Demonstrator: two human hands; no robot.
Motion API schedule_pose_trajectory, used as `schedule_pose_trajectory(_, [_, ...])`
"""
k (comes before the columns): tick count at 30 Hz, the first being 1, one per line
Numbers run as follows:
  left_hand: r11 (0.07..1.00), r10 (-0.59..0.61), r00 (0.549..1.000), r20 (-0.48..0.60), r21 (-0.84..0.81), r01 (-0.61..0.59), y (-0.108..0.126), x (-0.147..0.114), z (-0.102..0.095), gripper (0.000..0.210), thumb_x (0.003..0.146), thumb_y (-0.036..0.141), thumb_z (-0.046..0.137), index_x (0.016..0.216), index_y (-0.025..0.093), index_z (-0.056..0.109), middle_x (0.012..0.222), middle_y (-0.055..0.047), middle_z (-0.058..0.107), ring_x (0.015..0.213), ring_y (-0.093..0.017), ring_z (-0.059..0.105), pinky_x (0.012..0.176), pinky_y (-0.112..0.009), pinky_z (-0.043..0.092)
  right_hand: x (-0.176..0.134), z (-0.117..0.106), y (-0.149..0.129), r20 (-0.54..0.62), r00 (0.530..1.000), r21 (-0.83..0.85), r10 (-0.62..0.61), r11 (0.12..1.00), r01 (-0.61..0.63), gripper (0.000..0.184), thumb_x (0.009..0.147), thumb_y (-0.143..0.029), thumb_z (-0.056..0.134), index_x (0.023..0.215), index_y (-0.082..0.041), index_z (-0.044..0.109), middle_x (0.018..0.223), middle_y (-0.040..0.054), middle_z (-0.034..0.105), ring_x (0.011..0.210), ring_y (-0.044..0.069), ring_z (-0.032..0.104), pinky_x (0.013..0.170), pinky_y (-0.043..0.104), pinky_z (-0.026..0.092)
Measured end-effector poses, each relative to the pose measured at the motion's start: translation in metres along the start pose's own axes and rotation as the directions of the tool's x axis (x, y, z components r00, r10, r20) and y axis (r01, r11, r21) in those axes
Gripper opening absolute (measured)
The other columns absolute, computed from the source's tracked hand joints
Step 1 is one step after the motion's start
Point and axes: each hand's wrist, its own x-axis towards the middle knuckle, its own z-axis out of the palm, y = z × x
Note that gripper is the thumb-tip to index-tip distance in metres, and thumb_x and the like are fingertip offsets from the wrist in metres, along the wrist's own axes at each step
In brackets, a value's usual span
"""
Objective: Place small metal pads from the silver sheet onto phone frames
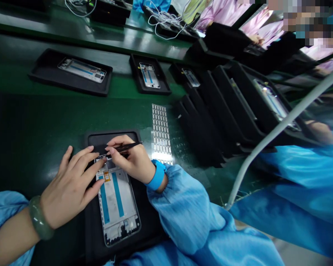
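A phone mid-frame (pixel 129 201) with two blue strips and a small orange flex cable (pixel 107 176) lies in a black foam tray (pixel 113 135) in front of me. My left hand (pixel 69 184) has its fingers spread, their tips touching the frame's upper left edge. My right hand (pixel 134 160) is closed on a thin pair of black tweezers (pixel 129 146), above the top end of the frame. The tweezers' tips are hidden by my fingers. A blue band circles my right wrist, and a green bangle my left.
A sheet of small pale labels (pixel 161 133) lies right of the tray. Farther back are trays (pixel 69 83) (pixel 134 74) with phone frames. Stacked black trays (pixel 224 111) stand at the right, beside a grey tube (pixel 255 147) and a person's blue sleeve (pixel 308 162).
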Motion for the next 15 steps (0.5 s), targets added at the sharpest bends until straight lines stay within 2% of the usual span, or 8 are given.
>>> schedule_pose_trajectory(5, [1.000,0.002,1.000,-0.016,0.001,-0.002,0.0009,0.0003,-0.0007,0.039,0.089,0.032,0.046,0.125,0.018,0.049,0.123,-0.012,0.053,0.128,-0.029,0.039,0.108,-0.058,0.024,0.0005,0.0007,-0.0018,-0.008,0.992,-0.108,-0.123,0.987,0.122,0.010,0.085,-0.021,0.051,0.093,-0.020,0.056,0.092,0.0033,0.065,0.083,0.013,0.064,0.076,0.026,0.052])
schedule_pose_trajectory(10, [1.000,-0.004,1.000,-0.011,0.000,0.004,0.0015,0.0012,-0.0001,0.038,0.089,0.032,0.046,0.124,0.018,0.049,0.121,-0.012,0.054,0.128,-0.030,0.040,0.108,-0.059,0.024,0.0010,0.0001,0.0007,-0.008,0.993,-0.104,-0.117,0.988,0.116,0.012,0.086,-0.021,0.050,0.096,-0.018,0.056,0.089,0.0031,0.065,0.079,0.012,0.065,0.070,0.022,0.053])
schedule_pose_trajectory(15, [1.000,0.000,1.000,-0.014,0.009,0.000,0.0019,0.0008,-0.0016,0.038,0.089,0.032,0.045,0.124,0.017,0.049,0.121,-0.012,0.054,0.128,-0.030,0.040,0.107,-0.060,0.025,0.0013,0.0002,-0.0007,0.049,0.953,-0.269,-0.300,0.915,0.302,0.012,0.085,-0.016,0.050,0.095,-0.016,0.056,0.091,0.0040,0.065,0.082,0.012,0.063,0.076,0.024,0.052])
